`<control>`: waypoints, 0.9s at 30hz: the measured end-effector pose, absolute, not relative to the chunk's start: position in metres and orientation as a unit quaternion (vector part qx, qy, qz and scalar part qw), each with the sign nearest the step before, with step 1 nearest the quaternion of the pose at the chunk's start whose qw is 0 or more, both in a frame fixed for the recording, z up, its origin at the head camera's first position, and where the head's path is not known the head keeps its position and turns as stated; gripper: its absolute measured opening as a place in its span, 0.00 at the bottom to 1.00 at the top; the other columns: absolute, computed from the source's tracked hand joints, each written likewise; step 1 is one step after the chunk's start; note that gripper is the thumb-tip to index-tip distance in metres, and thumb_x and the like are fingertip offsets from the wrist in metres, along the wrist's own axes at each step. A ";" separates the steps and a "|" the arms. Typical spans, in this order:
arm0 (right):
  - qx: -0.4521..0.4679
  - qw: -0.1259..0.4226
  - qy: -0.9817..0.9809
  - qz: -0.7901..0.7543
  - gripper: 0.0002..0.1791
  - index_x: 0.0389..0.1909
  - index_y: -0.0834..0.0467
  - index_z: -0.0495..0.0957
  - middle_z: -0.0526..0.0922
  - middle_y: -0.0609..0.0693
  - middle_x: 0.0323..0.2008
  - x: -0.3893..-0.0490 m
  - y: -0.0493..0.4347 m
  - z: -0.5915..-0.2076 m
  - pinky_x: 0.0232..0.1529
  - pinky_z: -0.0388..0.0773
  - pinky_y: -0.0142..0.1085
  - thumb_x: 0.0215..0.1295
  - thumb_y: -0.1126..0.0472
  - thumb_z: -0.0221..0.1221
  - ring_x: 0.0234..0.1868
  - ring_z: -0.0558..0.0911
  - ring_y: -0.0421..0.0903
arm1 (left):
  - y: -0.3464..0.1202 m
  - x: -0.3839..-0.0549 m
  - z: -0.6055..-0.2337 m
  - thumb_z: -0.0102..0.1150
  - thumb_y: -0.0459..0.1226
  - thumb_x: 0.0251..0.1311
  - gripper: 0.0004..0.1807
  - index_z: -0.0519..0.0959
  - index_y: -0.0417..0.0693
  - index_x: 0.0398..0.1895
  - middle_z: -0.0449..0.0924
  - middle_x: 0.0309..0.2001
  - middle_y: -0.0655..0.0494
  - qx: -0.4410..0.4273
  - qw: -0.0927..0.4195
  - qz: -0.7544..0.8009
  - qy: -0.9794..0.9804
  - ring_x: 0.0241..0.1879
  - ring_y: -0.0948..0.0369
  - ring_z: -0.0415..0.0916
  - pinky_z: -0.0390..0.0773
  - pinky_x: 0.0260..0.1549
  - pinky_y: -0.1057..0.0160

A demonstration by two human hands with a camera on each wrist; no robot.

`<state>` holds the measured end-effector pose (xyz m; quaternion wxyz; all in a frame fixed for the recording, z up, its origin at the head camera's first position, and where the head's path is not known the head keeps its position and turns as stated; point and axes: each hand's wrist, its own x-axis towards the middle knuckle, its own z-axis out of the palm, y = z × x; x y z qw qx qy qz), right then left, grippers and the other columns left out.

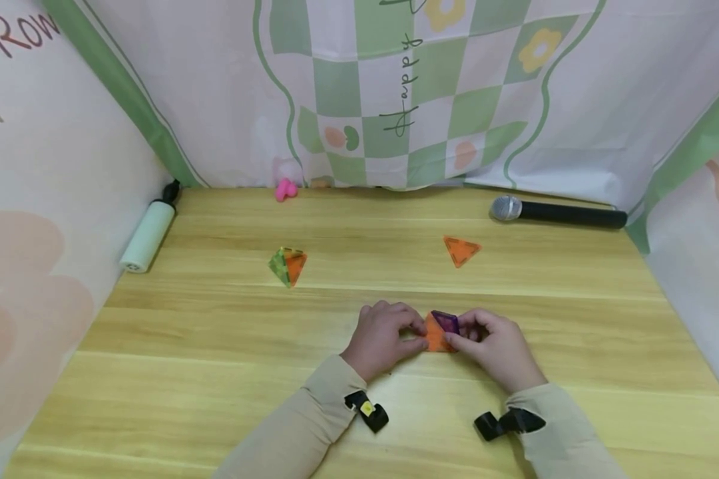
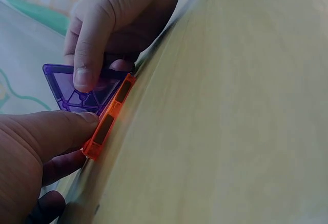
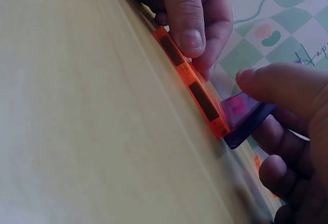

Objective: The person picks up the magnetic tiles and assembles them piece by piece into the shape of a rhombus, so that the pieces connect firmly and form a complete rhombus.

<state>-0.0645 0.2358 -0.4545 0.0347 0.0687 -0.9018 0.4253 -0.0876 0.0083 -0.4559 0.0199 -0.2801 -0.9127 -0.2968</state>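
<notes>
Near the front middle of the table in the head view, my left hand (image 1: 389, 336) pinches an orange magnetic tile (image 1: 436, 336) at its left side. My right hand (image 1: 494, 342) grips a purple magnetic tile (image 1: 448, 322) between thumb and fingers. The purple tile (image 2: 57, 83) stands tilted up from the orange tile, meeting it along an edge in the left wrist view. In the right wrist view the orange tile (image 3: 190, 84) lies low at the tabletop, dark magnet strips showing in its edge. Fingers hide part of both tiles.
Farther back on the wooden table (image 1: 174, 332) are a green-and-orange tile piece (image 1: 288, 267) and a single orange triangle tile (image 1: 461, 251). A microphone (image 1: 560, 212) lies at back right, a pale green hand pump (image 1: 150, 236) at left, and a small pink object (image 1: 285, 190) by the curtain.
</notes>
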 end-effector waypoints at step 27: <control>0.053 0.019 -0.931 0.361 0.14 0.30 0.51 0.77 0.77 0.43 0.23 -0.061 0.233 -0.452 0.26 0.66 0.34 0.57 0.52 0.74 0.24 0.70 0.42 | 0.012 -0.140 -0.463 0.64 0.45 0.65 0.07 0.84 0.59 0.44 0.81 0.44 0.70 -0.256 -0.023 -0.399 -0.880 0.47 0.70 0.75 0.73 0.53 0.67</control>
